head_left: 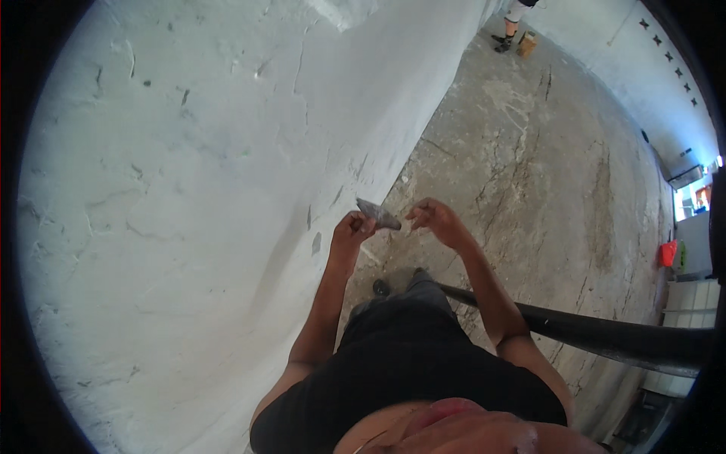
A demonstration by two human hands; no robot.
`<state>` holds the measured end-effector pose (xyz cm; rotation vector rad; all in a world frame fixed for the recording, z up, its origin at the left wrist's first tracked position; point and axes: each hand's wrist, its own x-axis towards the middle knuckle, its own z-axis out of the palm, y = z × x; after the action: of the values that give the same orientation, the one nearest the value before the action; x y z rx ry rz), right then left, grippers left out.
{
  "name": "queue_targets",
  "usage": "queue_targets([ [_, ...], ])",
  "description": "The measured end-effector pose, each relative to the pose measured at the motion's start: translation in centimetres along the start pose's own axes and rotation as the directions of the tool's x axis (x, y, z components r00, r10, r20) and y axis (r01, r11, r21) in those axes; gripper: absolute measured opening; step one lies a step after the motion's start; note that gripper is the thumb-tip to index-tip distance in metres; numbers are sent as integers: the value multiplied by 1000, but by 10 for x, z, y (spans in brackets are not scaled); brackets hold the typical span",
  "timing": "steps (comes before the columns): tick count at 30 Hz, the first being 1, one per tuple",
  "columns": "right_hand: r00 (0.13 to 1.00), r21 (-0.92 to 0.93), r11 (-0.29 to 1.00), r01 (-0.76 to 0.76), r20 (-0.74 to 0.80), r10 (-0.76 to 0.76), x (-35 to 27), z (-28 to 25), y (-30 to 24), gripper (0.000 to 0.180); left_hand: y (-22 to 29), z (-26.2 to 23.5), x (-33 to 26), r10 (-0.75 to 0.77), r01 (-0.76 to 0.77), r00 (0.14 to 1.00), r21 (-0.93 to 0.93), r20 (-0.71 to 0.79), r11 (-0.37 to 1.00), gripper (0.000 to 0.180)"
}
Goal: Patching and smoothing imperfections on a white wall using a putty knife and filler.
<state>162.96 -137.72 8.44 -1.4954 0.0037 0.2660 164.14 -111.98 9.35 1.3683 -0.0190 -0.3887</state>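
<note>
Between the fingers and thumb of my left hand [353,229] is a thin grey flat piece [380,214], roughly triangular, with one darker pointed end. Whether it is a folded sheet or a blade I cannot make out. My right hand [435,218] is raised just beyond that pointed end, a small gap between them. Its fingers are bent but apart, and nothing shows in them. Close by on the left rises a whitish wall [189,189] with cracks, chips and grey patches.
A cracked, stained concrete floor [529,174] spreads to the right. A thick black pole-like thing [605,329] crosses beside my right arm. At the far end, another person's lower leg [511,29] is next to a brown block [527,45]. A red item [667,253] lies far right.
</note>
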Motion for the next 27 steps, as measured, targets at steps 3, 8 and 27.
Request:
queue_targets([
  [3, 1000, -53, 998, -21, -15, 21, 4, -4, -1, 30, 22, 6, -6, -136, 88, 989, -481, -66, 872, 14],
  [8, 997, -113, 993, -21, -76, 13, 4, -5, -7, 25, 26, -7, -8, -184, 80, 982, -767, -49, 636, 8],
  [27, 997, -112, 993, -32, -70, 25, 5, -13, 7, 32, 68, -41, -15, -34, -263, 951, -865, -306, 428, 13],
])
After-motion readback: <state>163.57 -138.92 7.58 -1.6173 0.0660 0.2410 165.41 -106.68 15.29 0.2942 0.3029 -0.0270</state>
